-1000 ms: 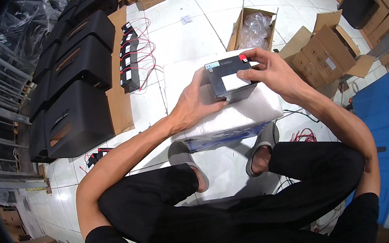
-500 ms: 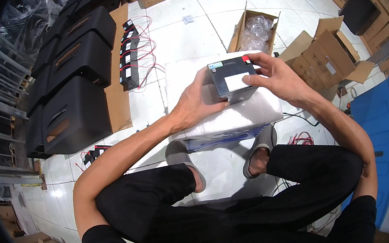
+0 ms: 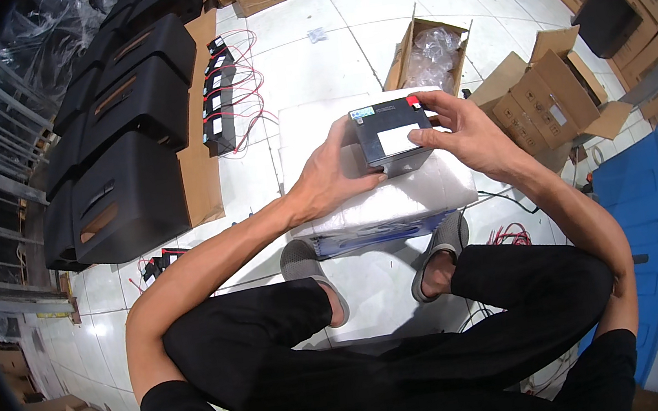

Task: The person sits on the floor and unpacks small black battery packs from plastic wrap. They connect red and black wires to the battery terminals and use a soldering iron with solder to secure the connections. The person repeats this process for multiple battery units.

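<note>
A black box-shaped battery [image 3: 379,123] with a white label and a red terminal cap at its far right corner is between my two hands. My left hand [image 3: 333,174] grips its left side, thumb along the near lower edge. From the right, my right hand [image 3: 472,132] holds it with the thumb on the label and the fingers by the red terminal. The battery is above a white foam-topped block [image 3: 330,213] between my feet; whether it rests on the foam I cannot tell.
Black batteries with red wires [image 3: 219,96] stand in a row at the left. Beside them are large black plastic housings [image 3: 129,181] on cardboard. An open carton [image 3: 406,52] holds clear plastic bags, and another carton [image 3: 542,101] lies at the right. Red wires [image 3: 509,235] lie near my right foot.
The battery has tilted very slightly, its top face showing a little more. Both hands keep their hold in nearly the same place.
</note>
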Demonstrator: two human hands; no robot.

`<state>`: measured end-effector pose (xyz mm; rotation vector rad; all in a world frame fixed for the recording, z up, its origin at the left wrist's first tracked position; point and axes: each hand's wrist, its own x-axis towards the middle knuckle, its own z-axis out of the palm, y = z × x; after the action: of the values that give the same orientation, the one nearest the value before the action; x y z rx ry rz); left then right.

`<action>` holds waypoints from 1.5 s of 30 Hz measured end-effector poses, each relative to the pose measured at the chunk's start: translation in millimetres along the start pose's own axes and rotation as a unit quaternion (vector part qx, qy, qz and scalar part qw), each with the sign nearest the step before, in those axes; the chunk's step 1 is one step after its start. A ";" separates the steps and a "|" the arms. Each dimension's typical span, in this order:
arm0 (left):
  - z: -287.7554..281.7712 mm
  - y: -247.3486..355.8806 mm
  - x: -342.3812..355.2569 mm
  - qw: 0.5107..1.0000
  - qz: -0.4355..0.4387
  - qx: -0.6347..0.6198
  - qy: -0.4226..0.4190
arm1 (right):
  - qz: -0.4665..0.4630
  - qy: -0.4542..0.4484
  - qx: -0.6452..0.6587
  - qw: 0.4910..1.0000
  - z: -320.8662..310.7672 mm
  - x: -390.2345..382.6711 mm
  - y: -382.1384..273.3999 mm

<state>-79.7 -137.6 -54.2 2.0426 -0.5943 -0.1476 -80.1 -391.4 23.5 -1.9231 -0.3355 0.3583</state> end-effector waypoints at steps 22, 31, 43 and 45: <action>-1.5 7.4 1.2 0.999 -0.014 0.035 -0.002 | -0.019 -0.039 0.078 0.996 -7.4 -1.6 13.0; -5.1 19.6 0.4 0.998 -0.062 -0.003 -0.022 | 0.024 -0.005 0.074 0.997 -5.1 -1.4 8.6; -3.1 -5.0 -4.5 1.000 -0.016 0.003 0.000 | -0.042 -0.050 -0.102 0.993 -42.5 4.5 26.0; -3.9 -13.5 -6.6 0.999 -0.028 0.021 0.024 | 0.000 0.032 -0.105 0.994 -69.9 5.0 23.5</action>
<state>-79.5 -125.9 -64.4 2.0978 -0.5137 -0.1195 -46.0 -456.9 26.1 -2.1360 -0.3413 0.2698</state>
